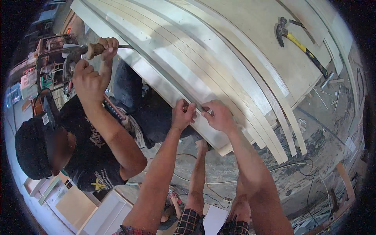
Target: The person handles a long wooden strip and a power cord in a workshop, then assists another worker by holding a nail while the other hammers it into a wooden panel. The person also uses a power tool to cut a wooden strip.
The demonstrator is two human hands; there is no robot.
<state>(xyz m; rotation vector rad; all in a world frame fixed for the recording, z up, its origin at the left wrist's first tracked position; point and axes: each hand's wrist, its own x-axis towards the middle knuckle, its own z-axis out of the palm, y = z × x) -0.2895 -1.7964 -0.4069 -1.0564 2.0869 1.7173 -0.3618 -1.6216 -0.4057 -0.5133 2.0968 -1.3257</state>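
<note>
A thin grey strip (164, 73) runs lengthwise over a long pale board (154, 74) in front of me. My left hand (183, 114) pinches the strip near its close end, fingers curled at the board's edge. Just to the right, my right hand (218, 116) is closed on the same end, thumb and forefinger together. The two hands almost meet. At the left, a co-worker's hands (92, 74) grip a tool with a wooden handle (96, 50), its narrow metal shaft directed at the strip. The fingers partly hide the strip's end.
Several long, pale wooden strips (243, 113) lie side by side across the work surface. A hammer with a yellow and black handle (299, 46) rests at the far right. The co-worker in a black cap (33, 149) crouches close on the left. Cables (313, 166) and scraps litter the floor.
</note>
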